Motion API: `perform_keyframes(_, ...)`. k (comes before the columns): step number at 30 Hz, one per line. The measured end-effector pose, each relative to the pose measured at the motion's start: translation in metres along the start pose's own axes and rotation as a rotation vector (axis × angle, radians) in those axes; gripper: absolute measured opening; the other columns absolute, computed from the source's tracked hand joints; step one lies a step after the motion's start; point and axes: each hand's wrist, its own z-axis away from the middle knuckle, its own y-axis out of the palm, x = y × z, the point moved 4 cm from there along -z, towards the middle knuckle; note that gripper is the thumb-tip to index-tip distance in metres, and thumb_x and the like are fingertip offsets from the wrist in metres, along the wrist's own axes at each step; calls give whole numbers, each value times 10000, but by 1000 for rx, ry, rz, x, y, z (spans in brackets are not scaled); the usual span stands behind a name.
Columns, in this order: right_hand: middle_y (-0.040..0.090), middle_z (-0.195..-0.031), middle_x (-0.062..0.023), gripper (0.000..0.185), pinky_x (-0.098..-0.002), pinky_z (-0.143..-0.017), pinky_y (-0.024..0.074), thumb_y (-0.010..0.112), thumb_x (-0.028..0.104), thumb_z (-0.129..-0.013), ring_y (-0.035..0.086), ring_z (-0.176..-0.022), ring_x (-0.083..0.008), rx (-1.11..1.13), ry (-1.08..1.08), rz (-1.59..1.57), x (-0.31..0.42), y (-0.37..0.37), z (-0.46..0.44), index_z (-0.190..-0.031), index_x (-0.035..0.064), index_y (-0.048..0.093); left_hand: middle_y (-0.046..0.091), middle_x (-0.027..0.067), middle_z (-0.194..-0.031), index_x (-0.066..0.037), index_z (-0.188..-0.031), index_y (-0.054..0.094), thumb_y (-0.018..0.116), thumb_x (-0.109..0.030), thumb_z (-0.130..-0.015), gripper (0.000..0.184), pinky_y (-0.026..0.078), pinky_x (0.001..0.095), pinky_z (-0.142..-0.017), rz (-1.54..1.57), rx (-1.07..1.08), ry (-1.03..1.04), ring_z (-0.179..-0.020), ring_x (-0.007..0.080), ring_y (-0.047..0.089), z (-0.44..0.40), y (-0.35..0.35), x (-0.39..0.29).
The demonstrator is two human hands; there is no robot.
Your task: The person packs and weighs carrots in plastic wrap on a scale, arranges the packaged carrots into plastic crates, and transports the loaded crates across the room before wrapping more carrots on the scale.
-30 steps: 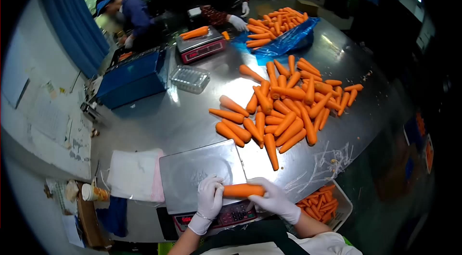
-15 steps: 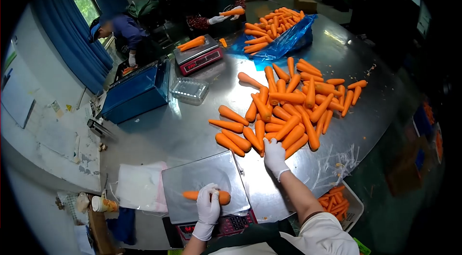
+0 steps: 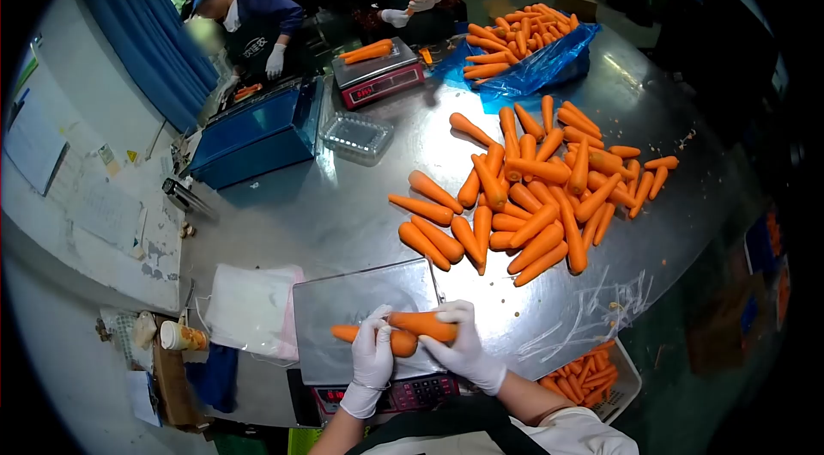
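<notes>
Gloved in white, my left hand [image 3: 372,359] is closed around a carrot [image 3: 404,343] over the steel plate of a digital scale [image 3: 330,305]. My right hand [image 3: 470,352], also gloved, grips the thick end of a second carrot [image 3: 422,324]. This carrot points left, its tip beside my left fingers, just beyond the first carrot. Whether either carrot touches the plate I cannot tell. Past the scale, a loose pile of carrots [image 3: 539,245] lies on the metal table [image 3: 283,232].
White plastic bags [image 3: 251,309] lie left of the scale. Farther off are a clear plastic box [image 3: 358,138], a blue machine [image 3: 257,142], another scale [image 3: 382,87] with carrots, and a blue bag [image 3: 562,69] of carrots. A crate [image 3: 631,391] stands lower right. Two people work opposite.
My right hand has come from the pile back to the scale with a carrot. My left hand stays on its carrot. Across the table, a person has turned a held carrot upright.
</notes>
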Motion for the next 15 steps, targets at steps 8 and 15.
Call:
perform_keyframes(8,549,-933,-110,349,-370,-741,444,635,106,-732,554,-828,-289,42,40,689,-76,-22,-78,-1067,76,539,580,176,-1090,8,-877,487,514,-4,-846,43,392,371,-944,-77,34,66,-1089,314,530,5,-15,8)
perform_keyframes(15,555,-954,-141,455,-377,-709,469,573,83,-754,568,-846,-287,23,120,677,-173,-54,-55,-1193,-5,494,582,164,-1081,-5,-882,495,530,-27,-845,55,397,370,-938,-105,13,56,-1083,313,531,8,-17,7)
